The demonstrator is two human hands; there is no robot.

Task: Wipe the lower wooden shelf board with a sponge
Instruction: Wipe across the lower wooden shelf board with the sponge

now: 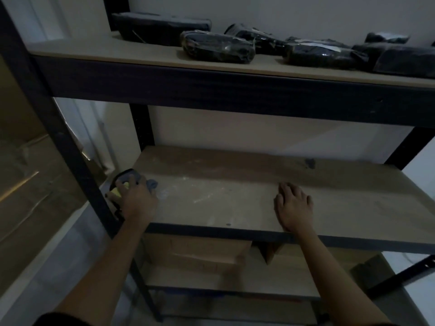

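The lower wooden shelf board (235,184) spans the middle of the view, dusty, with pale smears near its left front. At its left end my left hand (137,198) reaches into a dark container (127,175) and touches a yellow sponge (117,190). A grey cloth (151,184) lies just beside that hand. Whether the fingers are closed on the sponge cannot be made out. My right hand (294,203) rests flat on the board near its front edge, fingers apart, holding nothing.
An upper shelf (117,51) holds several black wrapped parcels (219,47). Black metal uprights (58,137) frame the rack. Cardboard boxes (200,252) sit on the shelf below. A white wall is behind, and a brown panel stands at the left.
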